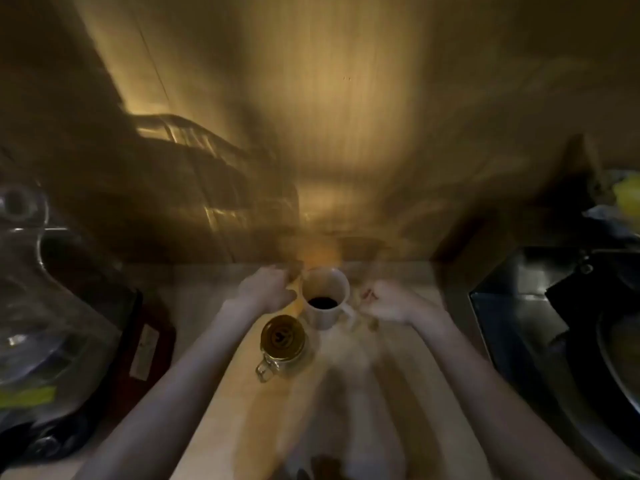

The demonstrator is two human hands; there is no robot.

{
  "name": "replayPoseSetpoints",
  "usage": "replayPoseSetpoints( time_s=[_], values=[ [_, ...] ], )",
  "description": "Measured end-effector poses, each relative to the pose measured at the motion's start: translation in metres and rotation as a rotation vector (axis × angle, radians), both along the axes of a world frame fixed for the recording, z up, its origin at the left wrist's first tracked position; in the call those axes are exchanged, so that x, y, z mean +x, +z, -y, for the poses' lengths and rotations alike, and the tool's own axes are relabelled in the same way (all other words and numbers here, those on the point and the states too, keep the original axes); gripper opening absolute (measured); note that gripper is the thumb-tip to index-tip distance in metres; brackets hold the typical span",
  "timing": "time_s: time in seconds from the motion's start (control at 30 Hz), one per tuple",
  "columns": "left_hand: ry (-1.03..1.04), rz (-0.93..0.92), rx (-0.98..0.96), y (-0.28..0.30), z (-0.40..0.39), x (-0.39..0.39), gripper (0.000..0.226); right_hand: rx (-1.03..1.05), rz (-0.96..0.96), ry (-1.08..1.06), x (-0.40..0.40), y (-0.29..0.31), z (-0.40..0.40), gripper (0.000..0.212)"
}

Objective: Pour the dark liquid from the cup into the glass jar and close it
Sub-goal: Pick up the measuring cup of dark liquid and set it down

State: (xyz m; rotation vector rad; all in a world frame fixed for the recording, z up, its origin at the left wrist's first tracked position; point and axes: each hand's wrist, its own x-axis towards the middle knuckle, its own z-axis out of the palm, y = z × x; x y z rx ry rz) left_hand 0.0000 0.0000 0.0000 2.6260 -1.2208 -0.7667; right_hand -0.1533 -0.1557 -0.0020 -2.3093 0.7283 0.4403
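Note:
A white cup point(325, 289) with dark liquid at its bottom stands on the pale counter point(346, 393) near the back wall. Just in front and left of it stands a glass jar point(283, 341) with a metal clasp, its lid point(283, 336) resting on top. My left hand point(266, 287) hovers to the left of the cup, fingers curled near something orange and blurred; whether it holds anything is unclear. My right hand point(388, 303) is beside the cup's handle on the right, fingers loosely apart, not gripping. The picture is dim and motion-blurred.
A dish rack point(214, 181) stands at the back left. A sink edge and faucet point(48, 244) lie at far left, with a dark red object point(145, 341) and clear plastic beside it. A stove with a pan point(588, 323) fills the right side.

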Motion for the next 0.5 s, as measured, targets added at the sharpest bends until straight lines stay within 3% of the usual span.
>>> replayPoseSetpoints(
  time_s=[0.1, 0.2, 0.33, 0.5],
  values=[
    [0.041, -0.021, 0.046, -0.016, 0.000, 0.001, 0.047, 0.022, 0.022, -0.071, -0.002, -0.030, -0.006, 0.022],
    [0.129, -0.185, -0.013, -0.031, 0.001, 0.002, 0.053, 0.052, 0.053, -0.117, -0.002, -0.054, -0.017, 0.038],
    [0.215, -0.410, -0.108, -0.040, 0.005, 0.004, 0.063, 0.130, 0.210, -0.255, -0.003, -0.076, -0.031, 0.024],
    [0.185, -0.441, -0.163, -0.048, 0.005, -0.003, 0.063, 0.203, 0.338, -0.430, -0.004, -0.087, -0.042, 0.019]
  ],
)
